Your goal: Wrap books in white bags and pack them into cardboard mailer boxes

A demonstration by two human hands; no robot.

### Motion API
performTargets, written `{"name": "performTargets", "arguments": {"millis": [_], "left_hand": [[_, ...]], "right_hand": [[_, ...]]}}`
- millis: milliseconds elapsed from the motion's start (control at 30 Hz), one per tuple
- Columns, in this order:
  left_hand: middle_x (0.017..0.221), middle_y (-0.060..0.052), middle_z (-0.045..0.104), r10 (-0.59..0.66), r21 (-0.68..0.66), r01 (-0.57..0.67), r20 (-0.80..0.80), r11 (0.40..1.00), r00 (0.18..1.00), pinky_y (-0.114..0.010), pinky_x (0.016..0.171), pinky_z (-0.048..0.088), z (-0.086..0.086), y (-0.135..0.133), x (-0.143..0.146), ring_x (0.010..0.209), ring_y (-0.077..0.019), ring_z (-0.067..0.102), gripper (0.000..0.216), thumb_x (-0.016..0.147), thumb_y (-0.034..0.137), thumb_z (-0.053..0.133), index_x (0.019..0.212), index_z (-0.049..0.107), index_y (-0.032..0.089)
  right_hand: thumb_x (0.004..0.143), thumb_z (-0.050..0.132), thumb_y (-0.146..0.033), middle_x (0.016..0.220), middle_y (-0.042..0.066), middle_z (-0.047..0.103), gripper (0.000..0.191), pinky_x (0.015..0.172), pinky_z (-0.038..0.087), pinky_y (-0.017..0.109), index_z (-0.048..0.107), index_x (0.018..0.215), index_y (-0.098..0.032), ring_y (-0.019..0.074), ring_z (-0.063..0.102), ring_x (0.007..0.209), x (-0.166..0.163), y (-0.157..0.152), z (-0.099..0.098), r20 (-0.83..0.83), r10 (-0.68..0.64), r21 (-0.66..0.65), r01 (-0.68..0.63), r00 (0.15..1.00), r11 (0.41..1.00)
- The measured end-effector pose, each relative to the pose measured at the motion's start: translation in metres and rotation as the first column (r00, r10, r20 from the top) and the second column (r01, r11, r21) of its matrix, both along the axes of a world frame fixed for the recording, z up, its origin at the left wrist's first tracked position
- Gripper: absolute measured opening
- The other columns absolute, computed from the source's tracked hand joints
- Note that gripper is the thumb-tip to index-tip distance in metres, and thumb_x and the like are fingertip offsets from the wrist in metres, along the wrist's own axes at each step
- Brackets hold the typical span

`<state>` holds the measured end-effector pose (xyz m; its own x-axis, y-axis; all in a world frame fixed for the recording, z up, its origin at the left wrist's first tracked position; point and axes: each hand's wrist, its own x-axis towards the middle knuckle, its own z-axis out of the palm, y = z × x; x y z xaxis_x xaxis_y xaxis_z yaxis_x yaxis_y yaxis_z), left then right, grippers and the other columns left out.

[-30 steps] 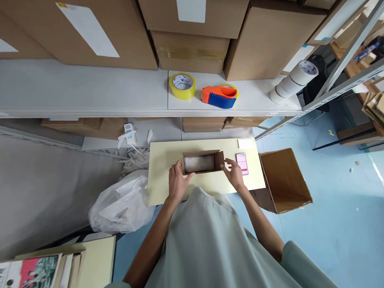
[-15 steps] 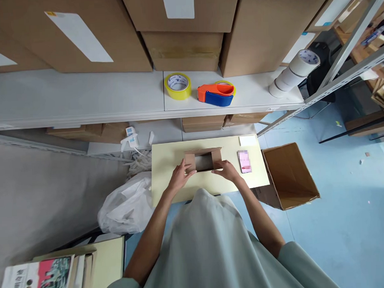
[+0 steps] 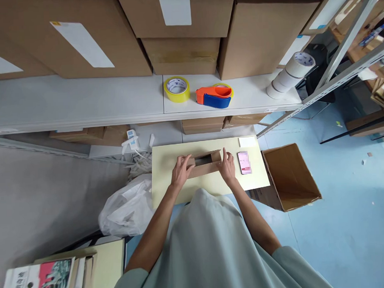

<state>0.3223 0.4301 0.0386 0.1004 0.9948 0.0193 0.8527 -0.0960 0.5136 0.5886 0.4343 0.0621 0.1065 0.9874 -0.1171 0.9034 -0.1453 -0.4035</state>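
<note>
A small brown cardboard box (image 3: 204, 170) with an open top sits tilted on the cream tabletop (image 3: 169, 196). Its dark inside shows between the end flaps; whether anything lies in there I cannot tell. My left hand (image 3: 180, 171) grips the left end of the box, thumb toward the near wall and fingers curled at the far side. At the right end, my right hand (image 3: 227, 167) holds the box with its index finger pointing up. A phone with a pink screen (image 3: 244, 163) lies just right of that hand.
Behind the table, a shelf (image 3: 97, 99) carries yellow tape (image 3: 177, 89), an orange-and-blue tape dispenser (image 3: 214, 96), white rolls (image 3: 291, 75) and large cartons (image 3: 188, 55). An open carton (image 3: 292, 178) stands right of the table. To the left lie a white plastic bag (image 3: 127, 206) and books (image 3: 42, 282).
The small box has tipped so that more of its near wall shows and less of its inside. Both hands have shifted up its ends, and the right index finger has risen.
</note>
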Motion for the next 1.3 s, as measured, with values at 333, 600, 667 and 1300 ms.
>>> {"name": "performTargets", "arguments": {"millis": [333,600,667,1300], "left_hand": [[0.155,-0.014,0.055,0.032,-0.041,-0.024,0.216,0.999,0.976,-0.044,0.107,0.062,-0.005,-0.04,0.012,0.125,-0.0288,0.071,0.022,0.109,0.032,0.059,0.119,0.077,0.023],[0.133,-0.014,0.062,0.36,-0.089,-0.349,0.242,0.933,0.901,-0.047,0.111,0.058,0.006,-0.052,0.023,0.113,-0.027,0.07,0.014,0.103,0.032,0.068,0.105,0.081,0.026],[0.129,-0.015,0.066,0.369,-0.091,-0.358,0.229,0.929,0.901,-0.05,0.115,0.056,0.009,-0.053,0.022,0.117,-0.0296,0.069,0.012,0.102,0.03,0.071,0.105,0.081,0.025],[0.117,-0.011,0.082,0.502,-0.314,-0.458,0.07,0.831,0.862,-0.045,0.098,0.061,0.011,-0.04,0.019,0.098,-0.0296,0.079,0.019,0.095,0.019,0.068,0.105,0.084,0.023]], "right_hand": [[0.105,0.056,-0.021,0.152,0.014,0.063,0.036,0.089,0.064,0.04,0.075,0.135,-0.025,0.0272,0.076,0.104,0.016,-0.019,-0.003,-0.107,0.156,-0.089,-0.165,0.982,0.982],[0.109,0.051,-0.028,0.149,0.01,0.065,0.035,0.088,0.065,0.04,0.084,0.121,-0.027,0.0215,0.078,0.088,0.015,-0.04,-0.01,-0.199,0.097,-0.061,-0.111,0.975,0.992],[0.11,0.05,-0.03,0.147,0.009,0.067,0.035,0.088,0.065,0.039,0.083,0.121,-0.027,0.0217,0.078,0.091,0.011,-0.045,-0.011,-0.223,0.062,-0.057,-0.076,0.973,0.995],[0.111,0.053,-0.031,0.13,0.01,0.069,0.03,0.087,0.062,0.038,0.081,0.119,-0.025,0.023,0.077,0.093,0.018,-0.032,-0.017,-0.26,0.071,-0.113,-0.104,0.963,0.988]]}}
